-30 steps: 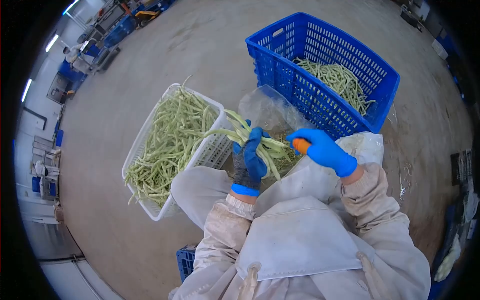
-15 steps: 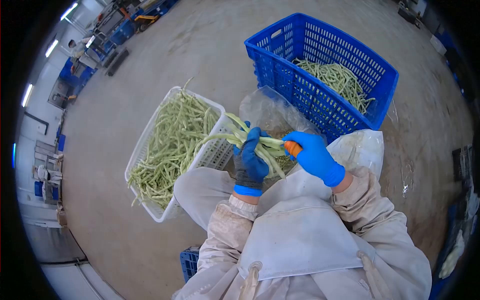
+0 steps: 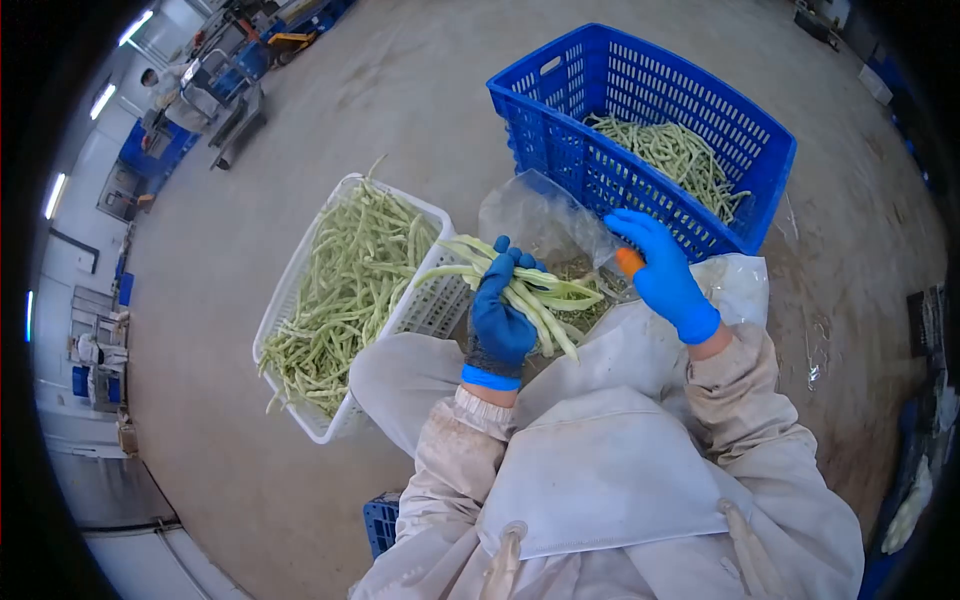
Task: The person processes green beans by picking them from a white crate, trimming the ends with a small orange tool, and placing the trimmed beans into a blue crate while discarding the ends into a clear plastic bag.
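My left hand [image 3: 503,318], in a blue-coated glove, is closed around a bunch of green beans [image 3: 545,295], whose ends stick out on both sides. To the right, my right hand [image 3: 665,270] in a blue glove is raised apart from the bunch, fingers stretched out and holding nothing visible. Its thumb tip looks covered in orange. Below the hands lies a clear plastic bag [image 3: 535,212] with small green bits [image 3: 575,272] in it. On the left, a white crate [image 3: 322,432] is heaped with long green beans [image 3: 345,275].
A blue slatted crate [image 3: 640,170] with beans [image 3: 680,160] in its far end stands front right. By my left side is a small blue plastic crate [image 3: 380,522]. Far left, a person [image 3: 165,90] stands by a cart [image 3: 240,125].
My right hand has moved up and right, away from the beans, and its fingers have opened. My left hand keeps the bunch nearly in place. The distant person and cart have shifted slightly.
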Available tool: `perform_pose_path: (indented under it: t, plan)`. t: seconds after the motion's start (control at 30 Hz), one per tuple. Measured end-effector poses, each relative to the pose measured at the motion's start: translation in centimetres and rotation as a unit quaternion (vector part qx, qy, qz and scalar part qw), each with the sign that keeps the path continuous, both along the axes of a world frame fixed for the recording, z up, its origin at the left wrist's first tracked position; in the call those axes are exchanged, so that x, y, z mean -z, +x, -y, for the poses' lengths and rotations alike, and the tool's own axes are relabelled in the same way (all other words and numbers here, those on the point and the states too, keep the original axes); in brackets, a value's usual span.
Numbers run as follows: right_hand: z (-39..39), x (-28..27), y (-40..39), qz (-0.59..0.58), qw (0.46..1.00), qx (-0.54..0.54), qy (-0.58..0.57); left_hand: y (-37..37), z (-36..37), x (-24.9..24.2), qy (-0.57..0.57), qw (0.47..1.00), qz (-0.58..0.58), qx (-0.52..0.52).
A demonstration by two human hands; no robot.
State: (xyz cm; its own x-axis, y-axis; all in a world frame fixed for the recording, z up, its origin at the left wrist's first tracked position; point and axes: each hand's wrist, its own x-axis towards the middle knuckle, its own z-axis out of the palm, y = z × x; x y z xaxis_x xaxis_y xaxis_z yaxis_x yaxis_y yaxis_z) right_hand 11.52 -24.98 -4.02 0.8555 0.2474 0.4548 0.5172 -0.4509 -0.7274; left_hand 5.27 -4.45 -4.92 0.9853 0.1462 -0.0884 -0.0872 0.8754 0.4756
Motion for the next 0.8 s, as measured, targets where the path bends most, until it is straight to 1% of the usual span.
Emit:
perform_pose_path:
  t: [0.03,0.07,0.1,0.13,0.17,0.2,0.27,0.3,0.37,0.4,0.43,0.47,0.5,0.53,0.57,0.6,0.67,0.7,0.73,0.8]
  plan:
    - [-0.7,-1.9,-0.7,-0.014,0.996,-0.087,0.012,0.1,0.0,0.1,-0.024,0.999,-0.021,0.013]
    - [-1.2,-2.8,-1.3,-0.030,0.984,-0.171,0.024,0.1,0.0,0.3,-0.024,0.999,-0.022,0.015]
    - [-1.4,-2.4,-1.5,-0.031,0.985,-0.168,0.024,0.1,0.2,0.3,-0.054,0.998,-0.026,0.035]
    - [-1.6,-1.6,-1.4,-0.087,0.971,-0.219,-0.032,0.1,0.3,0.2,-0.084,0.995,-0.027,0.054]
    - [-1.8,-1.2,-1.4,-0.142,0.948,-0.270,-0.087,0.1,0.3,0.2,-0.084,0.995,-0.026,0.055]
    - [-1.7,-1.3,-1.4,-0.140,0.948,-0.272,-0.087,0.0,0.4,0.0,-0.069,0.996,-0.028,0.049]
    - [-1.2,-1.6,-1.4,-0.194,0.940,-0.272,-0.071,0.0,0.0,0.0,-0.055,0.997,-0.031,0.035]
    - [-0.6,-1.7,-1.4,-0.196,0.938,-0.277,-0.071,0.0,-0.3,0.2,-0.037,0.999,-0.030,0.015]
    - [0.4,-2.0,-1.4,-0.210,0.961,-0.177,-0.032,-0.3,-1.4,1.1,-0.018,0.999,-0.028,-0.003]
    - [0.5,-1.7,-1.2,-0.207,0.962,-0.175,-0.033,-0.3,-2.1,1.3,0.005,0.999,-0.024,-0.020]
    - [0.6,-0.9,-1.1,-0.206,0.969,-0.135,0.019,-0.3,-2.3,1.5,0.028,0.999,-0.020,-0.034]
    - [1.0,-0.6,-1.2,-0.203,0.972,-0.092,0.071,-0.3,-2.0,1.9,0.026,0.999,-0.016,-0.027]
    - [0.9,-0.9,-1.2,-0.199,0.974,-0.086,0.070,-0.4,-1.7,1.8,0.072,0.997,-0.039,-0.008]
    - [0.4,-1.2,-1.4,-0.239,0.958,-0.103,0.116,-0.5,-1.4,1.7,0.118,0.991,-0.063,0.009]
    - [-0.2,-1.4,-1.6,-0.280,0.938,-0.123,0.162,-0.5,-0.9,2.3,0.190,0.982,0.000,0.012]
    - [-0.7,-1.6,-1.8,-0.278,0.939,-0.123,0.163,-0.4,-0.2,1.9,0.190,0.982,0.002,0.012]
    - [-1.3,-2.1,-2.0,-0.369,0.886,-0.186,0.209,-0.3,1.2,0.0,0.114,0.992,-0.051,0.029]
    - [-1.8,-1.6,-2.2,-0.347,0.893,-0.214,0.193,-0.5,1.6,-0.4,0.086,0.992,-0.063,0.061]
    - [-1.9,-1.3,-2.5,-0.346,0.892,-0.217,0.192,-0.6,1.9,-0.8,0.086,0.993,-0.062,0.058]
    - [-2.5,-1.1,-3.2,-0.262,0.947,-0.174,0.070,-0.9,2.2,-1.1,0.115,0.984,-0.066,0.119]
